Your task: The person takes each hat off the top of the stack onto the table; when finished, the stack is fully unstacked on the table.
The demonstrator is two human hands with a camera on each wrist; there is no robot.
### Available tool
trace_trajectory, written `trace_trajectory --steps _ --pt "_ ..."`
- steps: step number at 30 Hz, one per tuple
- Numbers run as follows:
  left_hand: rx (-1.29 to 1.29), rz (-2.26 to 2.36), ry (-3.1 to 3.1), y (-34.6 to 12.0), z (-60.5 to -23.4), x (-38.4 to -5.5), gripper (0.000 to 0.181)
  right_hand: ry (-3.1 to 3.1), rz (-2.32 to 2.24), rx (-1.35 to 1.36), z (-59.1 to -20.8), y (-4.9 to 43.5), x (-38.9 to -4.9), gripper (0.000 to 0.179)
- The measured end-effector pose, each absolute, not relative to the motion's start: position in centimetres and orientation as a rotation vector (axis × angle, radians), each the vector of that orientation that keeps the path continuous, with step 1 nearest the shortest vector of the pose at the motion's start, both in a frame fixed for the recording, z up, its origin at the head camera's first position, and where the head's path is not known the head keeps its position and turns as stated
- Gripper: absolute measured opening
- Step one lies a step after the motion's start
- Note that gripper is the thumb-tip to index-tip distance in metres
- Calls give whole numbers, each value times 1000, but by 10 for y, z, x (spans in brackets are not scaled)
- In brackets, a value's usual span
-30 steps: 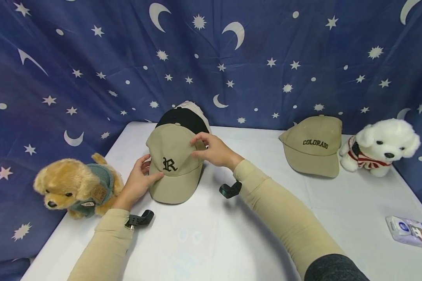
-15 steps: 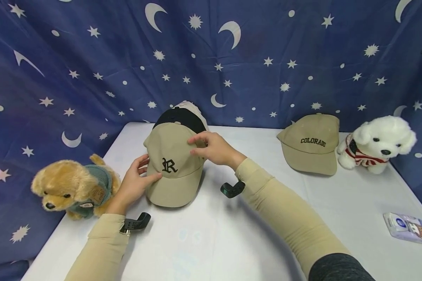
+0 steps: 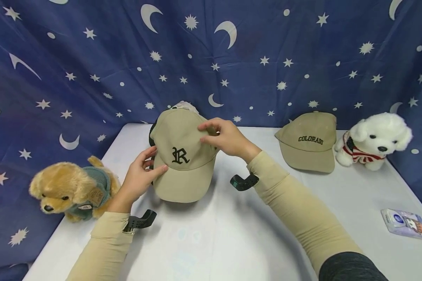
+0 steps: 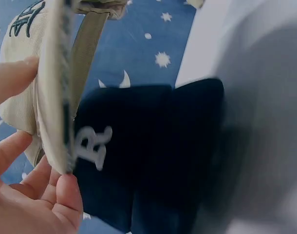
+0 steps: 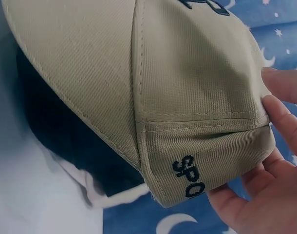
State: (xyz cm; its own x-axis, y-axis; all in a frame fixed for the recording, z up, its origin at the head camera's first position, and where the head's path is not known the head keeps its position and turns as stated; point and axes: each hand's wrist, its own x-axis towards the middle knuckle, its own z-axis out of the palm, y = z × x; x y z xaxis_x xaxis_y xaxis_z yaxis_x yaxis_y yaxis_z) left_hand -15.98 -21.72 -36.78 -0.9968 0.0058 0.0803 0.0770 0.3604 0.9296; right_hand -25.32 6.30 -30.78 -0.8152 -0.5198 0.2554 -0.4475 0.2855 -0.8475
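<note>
Both hands hold a beige baseball cap (image 3: 183,136) with a dark letter R on its front. My left hand (image 3: 140,175) grips its left edge, thumb on the front near the brim and fingers behind. On the other side my right hand (image 3: 228,138) pinches the cap's side, fingers tucked under the band, as the right wrist view shows. Behind and below the beige cap is a black cap (image 4: 143,146) with a white R, seen in the left wrist view. A white cap (image 3: 185,106) peeks out at the back, mostly hidden.
A tan plush dog (image 3: 74,187) in a green top sits at the left edge. At right are a beige COLORADO cap (image 3: 311,142), a white plush dog (image 3: 376,140) and a purple-white packet (image 3: 406,223). A starry blue curtain (image 3: 260,86) hangs behind the white table (image 3: 232,242).
Both hands have raised the beige cap and moved it to the right, away from the black cap, which it now covers more in the head view. The head view has also shifted slightly.
</note>
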Motion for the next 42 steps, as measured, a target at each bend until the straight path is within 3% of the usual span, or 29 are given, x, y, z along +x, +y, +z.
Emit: trace_trajectory --steps 16,42 --pt "-356 -1904 -2470 -169 -371 -179 77 2574 -1638 -790 -302 122 -259 35" --pt "-392 -2330 -2234 -101 -390 -208 60 2708 -1783 -642 -315 186 -261 35"
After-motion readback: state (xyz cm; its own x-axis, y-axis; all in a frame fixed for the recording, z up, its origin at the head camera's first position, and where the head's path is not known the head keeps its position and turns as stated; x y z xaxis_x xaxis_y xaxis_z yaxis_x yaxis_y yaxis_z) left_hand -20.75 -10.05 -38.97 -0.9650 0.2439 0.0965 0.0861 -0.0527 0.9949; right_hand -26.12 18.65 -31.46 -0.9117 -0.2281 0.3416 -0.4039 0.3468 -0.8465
